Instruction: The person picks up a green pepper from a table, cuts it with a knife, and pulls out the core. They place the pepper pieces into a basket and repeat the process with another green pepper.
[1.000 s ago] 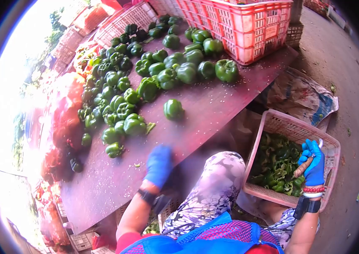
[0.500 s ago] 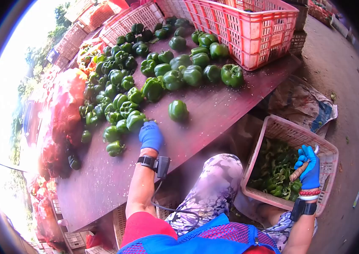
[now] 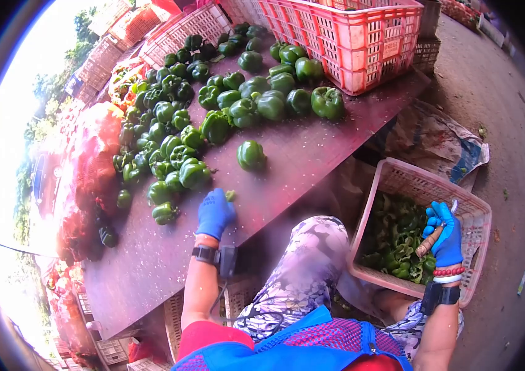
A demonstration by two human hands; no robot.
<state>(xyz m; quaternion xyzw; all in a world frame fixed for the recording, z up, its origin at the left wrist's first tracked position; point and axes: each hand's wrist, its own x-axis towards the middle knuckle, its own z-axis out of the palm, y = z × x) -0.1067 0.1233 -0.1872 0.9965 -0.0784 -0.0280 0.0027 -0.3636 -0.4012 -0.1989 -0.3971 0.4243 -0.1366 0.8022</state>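
Observation:
My left hand (image 3: pixel 216 214), in a blue glove, is over the table just in front of the pile of green bell peppers (image 3: pixel 195 174). Its fingers are curled, with a small green piece (image 3: pixel 231 195) showing at the fingertips. A single green bell pepper (image 3: pixel 251 156) sits apart on the tabletop, beyond that hand. My right hand (image 3: pixel 447 238), also blue-gloved, grips a knife by its brown handle (image 3: pixel 428 242), and a bit of blade shows above the fingers. Under this hand is a pink crate (image 3: pixel 366 230) holding pepper scraps (image 3: pixel 398 244).
The dark red table (image 3: pixel 287 185) slopes across the view. A red-and-white crate (image 3: pixel 361 52) stands at its far right corner. Red mesh sacks (image 3: pixel 89 176) line the left edge. Crumpled sacking (image 3: pixel 438 142) lies behind the scrap crate.
My left hand has drawn back from the pepper pile toward me, with a small green piece at its fingertips. My right hand stays over the crate with the knife. The view has shifted slightly.

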